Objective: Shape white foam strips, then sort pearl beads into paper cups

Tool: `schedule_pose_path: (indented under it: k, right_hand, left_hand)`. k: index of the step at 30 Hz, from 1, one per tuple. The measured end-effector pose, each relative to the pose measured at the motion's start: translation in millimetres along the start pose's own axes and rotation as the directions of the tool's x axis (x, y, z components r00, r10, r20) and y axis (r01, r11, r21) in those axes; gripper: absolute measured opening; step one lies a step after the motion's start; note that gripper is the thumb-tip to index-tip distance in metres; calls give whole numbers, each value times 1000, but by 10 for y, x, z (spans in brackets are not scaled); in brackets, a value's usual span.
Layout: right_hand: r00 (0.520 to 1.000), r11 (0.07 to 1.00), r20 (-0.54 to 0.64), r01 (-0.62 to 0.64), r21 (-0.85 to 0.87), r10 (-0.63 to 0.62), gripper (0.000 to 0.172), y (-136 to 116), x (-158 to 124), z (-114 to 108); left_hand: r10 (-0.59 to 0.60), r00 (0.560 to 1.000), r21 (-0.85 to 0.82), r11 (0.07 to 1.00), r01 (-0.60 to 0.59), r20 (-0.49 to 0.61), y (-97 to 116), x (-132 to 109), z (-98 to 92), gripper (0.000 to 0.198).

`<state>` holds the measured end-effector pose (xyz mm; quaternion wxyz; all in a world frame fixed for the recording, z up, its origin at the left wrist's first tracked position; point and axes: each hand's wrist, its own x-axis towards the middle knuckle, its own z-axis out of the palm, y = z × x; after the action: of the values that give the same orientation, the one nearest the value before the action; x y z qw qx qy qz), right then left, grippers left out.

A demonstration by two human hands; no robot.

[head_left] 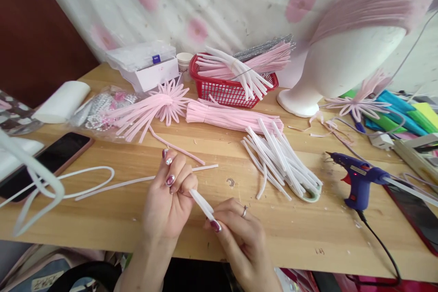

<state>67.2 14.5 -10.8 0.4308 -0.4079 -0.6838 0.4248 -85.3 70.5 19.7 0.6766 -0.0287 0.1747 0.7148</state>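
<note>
Over the table's front edge, my left hand (pixel 171 191) curls its fingers round a white pipe cleaner (pixel 202 204), which looks doubled. My right hand (pixel 241 237) pinches its other end between thumb and forefinger, so a short stretch shows between the hands. Behind my left hand, a single pale pipe cleaner (pixel 116 184) lies across the wood. To the right, beyond my right hand, rests a loose pile of white pipe cleaners (pixel 285 164). A bundle of pink pipe cleaners (pixel 232 116) lies behind that pile, beside a looped pink pipe-cleaner flower (pixel 169 100).
A blue glue gun (pixel 362 175) stands at right with its cord over the front edge. Farther back are a red basket (pixel 232 93) of pipe cleaners and a white foam head (pixel 308 82). At left, white loops (pixel 44 187) pass over a phone (pixel 65 153).
</note>
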Motion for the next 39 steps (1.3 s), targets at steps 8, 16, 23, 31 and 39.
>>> schedule_pose_path:
  k: [8,16,23,31,39]
  right_hand:
    - [994,974,-60,-74,213,89,9,39,101,75]
    - [941,896,-79,-284,341,328,3,47,98,76]
    - [898,791,-81,-336,511,433,17,65,59,100]
    - [899,853,-146,-325,408,412,21,135,54,110]
    - [894,841,-148,-328,431,424,20,187,-11,129]
  left_hand:
    - [32,995,-4,999,-32,90,32,45,-45,50]
    - [30,990,33,999,-35,137,25,18,-29,50]
    - [40,984,62,997,-51,176,24,-6,-54,43]
    - [58,977,67,995,-73,204,-4,5,-47,49]
    - [46,981,60,997,-58,187,-16,-13,-34,45]
